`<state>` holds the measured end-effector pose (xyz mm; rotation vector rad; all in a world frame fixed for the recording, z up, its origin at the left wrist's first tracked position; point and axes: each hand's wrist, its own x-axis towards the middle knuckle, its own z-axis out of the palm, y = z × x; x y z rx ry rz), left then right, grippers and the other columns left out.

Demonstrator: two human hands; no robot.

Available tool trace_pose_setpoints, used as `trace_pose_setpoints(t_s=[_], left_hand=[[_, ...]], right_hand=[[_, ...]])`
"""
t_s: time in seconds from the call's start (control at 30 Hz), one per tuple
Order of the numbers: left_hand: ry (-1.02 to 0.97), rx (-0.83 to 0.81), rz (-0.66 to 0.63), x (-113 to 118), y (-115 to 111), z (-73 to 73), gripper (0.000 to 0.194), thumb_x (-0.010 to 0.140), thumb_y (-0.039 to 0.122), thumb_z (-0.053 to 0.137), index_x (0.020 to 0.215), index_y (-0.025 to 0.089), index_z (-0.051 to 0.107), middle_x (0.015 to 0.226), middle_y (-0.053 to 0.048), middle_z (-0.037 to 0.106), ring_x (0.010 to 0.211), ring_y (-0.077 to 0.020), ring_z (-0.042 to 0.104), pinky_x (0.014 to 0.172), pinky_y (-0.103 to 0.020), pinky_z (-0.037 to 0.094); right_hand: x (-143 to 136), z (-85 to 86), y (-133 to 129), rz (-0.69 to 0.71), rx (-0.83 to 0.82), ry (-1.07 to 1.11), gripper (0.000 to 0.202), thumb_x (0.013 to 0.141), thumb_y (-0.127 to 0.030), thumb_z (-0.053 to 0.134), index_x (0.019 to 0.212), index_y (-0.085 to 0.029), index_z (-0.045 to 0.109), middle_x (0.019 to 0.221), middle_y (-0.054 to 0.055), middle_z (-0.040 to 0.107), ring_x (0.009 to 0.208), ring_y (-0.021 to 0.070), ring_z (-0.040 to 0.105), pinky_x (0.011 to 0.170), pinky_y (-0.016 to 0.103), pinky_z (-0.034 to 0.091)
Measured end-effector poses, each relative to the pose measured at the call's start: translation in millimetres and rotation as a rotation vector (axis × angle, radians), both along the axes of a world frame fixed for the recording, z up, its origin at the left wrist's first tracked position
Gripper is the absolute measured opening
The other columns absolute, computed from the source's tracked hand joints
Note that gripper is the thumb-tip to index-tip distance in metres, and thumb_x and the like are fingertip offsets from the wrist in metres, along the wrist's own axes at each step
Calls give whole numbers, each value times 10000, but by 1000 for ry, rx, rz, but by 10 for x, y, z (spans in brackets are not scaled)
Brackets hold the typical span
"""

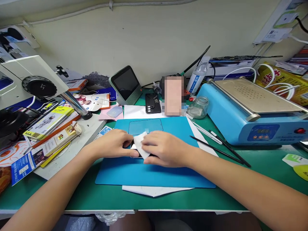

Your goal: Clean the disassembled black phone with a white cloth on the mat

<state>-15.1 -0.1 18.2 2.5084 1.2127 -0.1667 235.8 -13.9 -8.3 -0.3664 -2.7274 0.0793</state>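
My left hand (116, 143) is closed on the left end of a phone (133, 146), with thumb and fingers at its edges. The phone lies flat on a blue mat (115, 171), and only a bit of its dark face and pale rim shows. My right hand (166, 148) grips a folded white wipe (141, 144) and presses it onto the phone, hiding most of it. Just behind both hands, a clear phone-shaped sheet with a dark outline (145, 125) lies on the mat.
Right of the mat are black tweezers (216, 149), a glass jar (198, 107) and a blue heating machine (237, 123). Behind stand a black phone (153, 103), a smart display (126, 85) and a bottle (198, 75). At left, a microscope stand (77, 102) rises beside stacked boxes (49, 120).
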Motion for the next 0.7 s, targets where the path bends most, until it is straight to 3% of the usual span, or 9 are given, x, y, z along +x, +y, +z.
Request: trace_pose_setpoints(t_s=[0.1,0.23,0.33,0.5,0.6,0.7], left_hand=[[8,18,-18,-6,4,-2,537,878,690,547,674,197,482,652,-10,564,583,-153,458,556,-291,221],[-3,0,-4,-7,4,-7,521,879,678,554,686,196,501,667,-10,577,592,-153,476,555,-289,227],[-3,20,-10,-9,3,-10,539,859,698,567,671,197,501,651,-10,567,587,-156,467,553,-290,232],[3,1,1,-3,5,-7,594,847,766,536,686,194,530,675,-19,600,586,-156,487,549,-294,224],[18,25,-9,7,1,4,604,848,775,525,679,195,525,653,-17,580,585,-160,472,551,-293,223],[-1,22,-9,11,-1,6,581,856,748,535,681,194,524,650,-10,569,563,-148,452,541,-291,217]], right_hand=[[-2,-1,-17,79,-36,-22,385,969,-484,615,1068,-128,722,1080,111,714,999,214,650,861,347,513],[-8,13,-30,19,-36,-20,355,980,-436,615,1117,-121,704,1186,127,706,1117,246,643,989,404,477],[2,35,-22,93,-52,-39,412,981,-485,599,1164,-128,692,1235,129,702,1170,234,636,1120,438,388],[35,49,7,17,-73,-49,469,1005,-477,562,1298,-119,632,1339,147,662,1279,253,594,1086,438,412],[24,35,-8,80,-98,-51,593,972,-566,571,1337,-100,605,1330,155,668,1310,255,568,1097,414,405],[-2,24,-20,57,-101,-64,547,1005,-530,534,1347,-106,592,1366,153,646,1299,245,574,1085,417,401]])
